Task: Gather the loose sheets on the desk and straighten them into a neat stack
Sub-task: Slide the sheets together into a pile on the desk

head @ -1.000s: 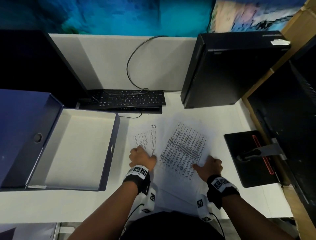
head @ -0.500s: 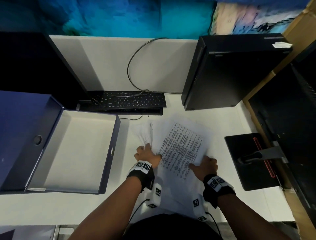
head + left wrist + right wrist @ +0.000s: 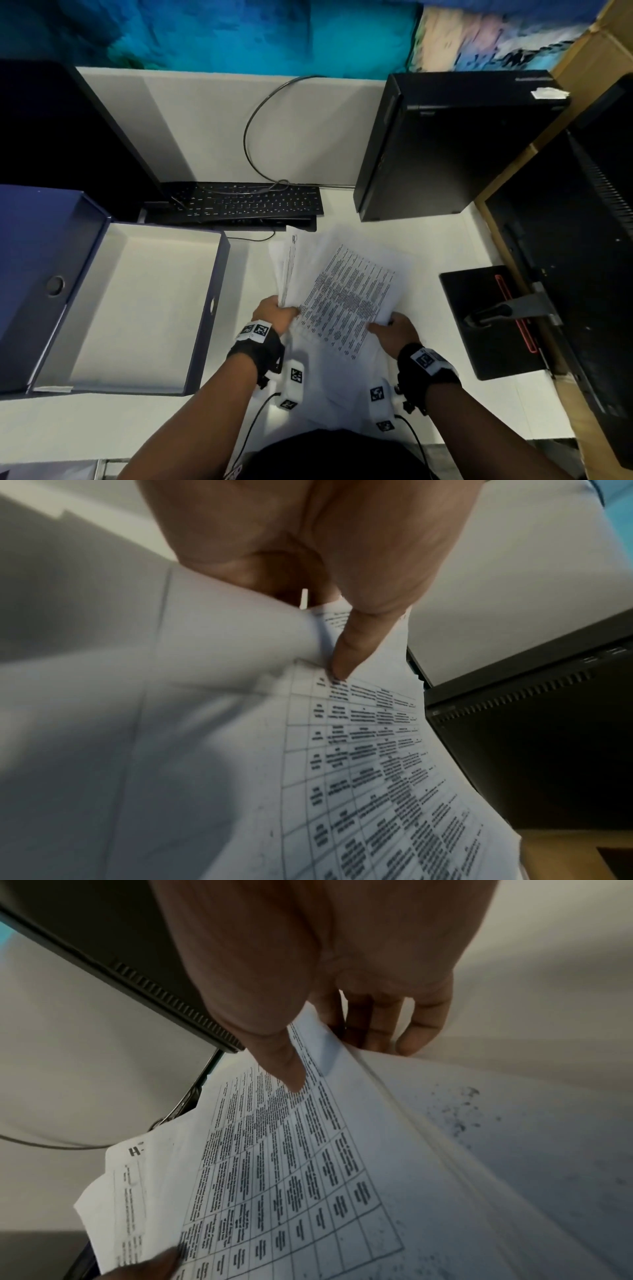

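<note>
Several white printed sheets (image 3: 346,294) are bunched together above the white desk (image 3: 102,428), still fanned and uneven. The top sheet (image 3: 369,764) carries a printed table. My left hand (image 3: 274,313) grips the left edge of the bundle, thumb (image 3: 346,653) on top and fingers underneath. My right hand (image 3: 392,330) pinches the right edge, thumb (image 3: 284,1064) pressed on the table sheet (image 3: 291,1177) and fingers (image 3: 421,1031) curled below. A sheet headed "H" (image 3: 133,1177) sticks out at the far left of the bundle.
An open dark-blue box (image 3: 209,308) with a white inside lies on the left. A black keyboard (image 3: 246,202) sits behind the sheets, a black computer case (image 3: 445,147) at the back right, and a black stand base (image 3: 486,325) to the right.
Both hands have come closer together and lifted the spread sheets off the desk. The left-hand sheets have swung up on edge against the table sheet.
</note>
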{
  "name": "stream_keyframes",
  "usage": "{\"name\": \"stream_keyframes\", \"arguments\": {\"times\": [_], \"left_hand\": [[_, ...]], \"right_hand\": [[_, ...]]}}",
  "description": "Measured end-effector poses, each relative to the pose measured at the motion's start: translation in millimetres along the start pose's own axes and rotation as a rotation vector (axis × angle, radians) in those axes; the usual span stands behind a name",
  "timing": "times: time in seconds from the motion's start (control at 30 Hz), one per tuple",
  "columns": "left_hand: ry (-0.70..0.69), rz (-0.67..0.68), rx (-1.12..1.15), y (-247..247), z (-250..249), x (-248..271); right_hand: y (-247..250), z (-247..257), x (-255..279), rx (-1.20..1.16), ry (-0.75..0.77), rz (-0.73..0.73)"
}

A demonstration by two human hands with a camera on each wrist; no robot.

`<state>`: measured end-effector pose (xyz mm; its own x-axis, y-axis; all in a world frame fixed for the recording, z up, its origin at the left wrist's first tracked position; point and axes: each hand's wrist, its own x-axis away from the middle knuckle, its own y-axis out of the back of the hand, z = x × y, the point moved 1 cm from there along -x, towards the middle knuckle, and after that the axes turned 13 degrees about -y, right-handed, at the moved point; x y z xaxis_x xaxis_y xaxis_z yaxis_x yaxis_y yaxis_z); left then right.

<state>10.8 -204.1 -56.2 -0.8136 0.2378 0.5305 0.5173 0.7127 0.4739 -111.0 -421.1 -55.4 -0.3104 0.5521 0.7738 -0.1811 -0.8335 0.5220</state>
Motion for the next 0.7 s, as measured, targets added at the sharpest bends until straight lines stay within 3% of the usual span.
{"name": "stream_keyframes", "arguments": {"times": [0.17,0.27,0.43,0.53,0.7], "left_hand": [[-0.029,-0.074,-0.232,-14,-6,0],[-0.081,0.000,-0.124,-20,-11,0],[-0.128,-0.007,-0.038,-19,-15,7],[-0.136,0.014,0.013,-17,-15,10],[-0.188,-0.085,0.139,2,-19,9]], "right_hand": [[-10,1,-4,0.065,0.076,-0.047],[-9,8,6,-0.029,0.097,-0.010],[0,5,7,-0.191,0.015,0.079],[8,0,6,-0.119,0.115,0.108],[22,10,14,-0.299,0.257,0.082]]}}
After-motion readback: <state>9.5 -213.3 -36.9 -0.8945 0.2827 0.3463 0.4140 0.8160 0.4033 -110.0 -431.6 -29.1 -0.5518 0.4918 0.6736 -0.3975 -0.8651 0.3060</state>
